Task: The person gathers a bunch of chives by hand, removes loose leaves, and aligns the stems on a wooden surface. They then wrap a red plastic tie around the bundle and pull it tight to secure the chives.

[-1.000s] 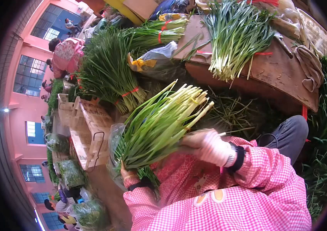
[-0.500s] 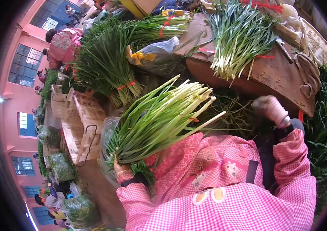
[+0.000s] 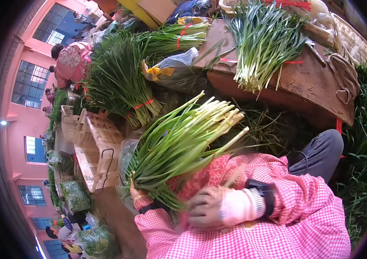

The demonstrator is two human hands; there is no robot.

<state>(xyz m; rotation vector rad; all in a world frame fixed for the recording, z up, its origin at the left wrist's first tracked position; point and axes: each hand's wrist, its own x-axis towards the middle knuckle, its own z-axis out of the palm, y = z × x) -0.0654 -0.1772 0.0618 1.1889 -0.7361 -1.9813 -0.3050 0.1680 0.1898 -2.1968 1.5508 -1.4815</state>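
Note:
A large bundle of green stalks [image 3: 183, 138] lies across my lap, pale ends pointing up and right, leaves toward the lower left. My left hand [image 3: 137, 190] is wrapped round its leafy lower end, most fingers hidden beneath the leaves. Near the lower leaves, in front of my checked jacket, is my right hand [image 3: 207, 207], gloved, with curled fingers and blurred by motion. What it holds, if anything, cannot be made out. More loose stalks [image 3: 267, 47] rest on a brown board [image 3: 308, 86] ahead.
Bundles with red ties [image 3: 123, 77] stand at the upper left, beside a plastic bag [image 3: 170, 64]. A beige crate [image 3: 101, 151] is at the left. A cloth [image 3: 343, 77] lies on the board's right end. Dense greens [image 3: 366, 172] fill the right side. Other people [image 3: 73, 60] are far left.
My right hand has swung from the right side down and left across my body to the bundle's lower leaves. My left hand still holds the bundle.

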